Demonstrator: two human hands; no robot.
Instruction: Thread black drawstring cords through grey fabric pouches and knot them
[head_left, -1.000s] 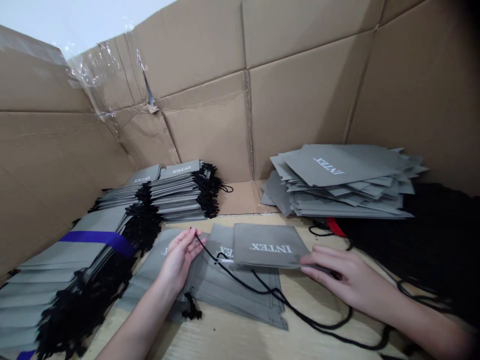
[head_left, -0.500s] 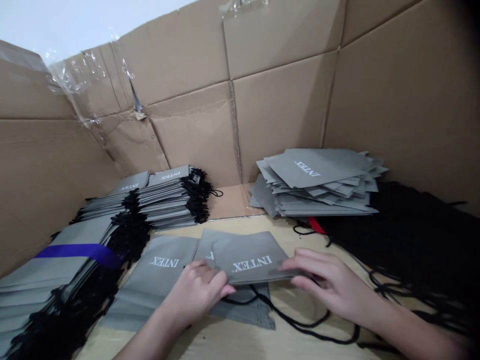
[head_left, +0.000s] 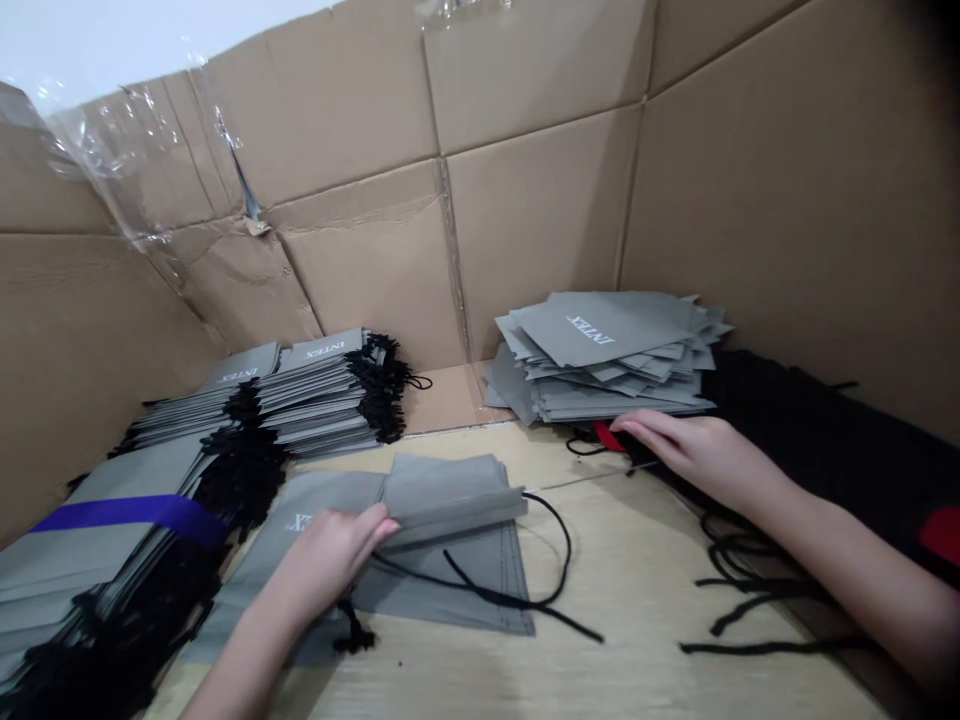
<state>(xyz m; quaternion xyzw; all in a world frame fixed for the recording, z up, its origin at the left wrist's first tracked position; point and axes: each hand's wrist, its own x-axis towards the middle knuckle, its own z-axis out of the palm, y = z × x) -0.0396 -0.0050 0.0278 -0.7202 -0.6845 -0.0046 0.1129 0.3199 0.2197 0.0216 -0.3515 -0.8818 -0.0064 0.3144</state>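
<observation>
Bright, even light, washing out the pale patch [head_left: 97, 35] far left! Soft shadows under the right hand [head_left: 697, 450] on the wooden board [head_left: 637, 620], dark vignette far right, cardboard walls [head_left: 540, 220] bowing at the wide-angle edges, no heavy blur.

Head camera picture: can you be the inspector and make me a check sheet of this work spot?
Surface: light wooden board.
Job's things: folded grey INTEX pouch with its black drawstring, lying on another grey pouch.
Clutter: loose stack of grey pouches, purple-banded stack of pouches, tangled black cords, red strip.
Hands: left hand holds the folded pouch; right hand is open, fingertips at the red strip.
Cables: nothing seen.
Surroundings: cardboard walls with clear plastic film.
</observation>
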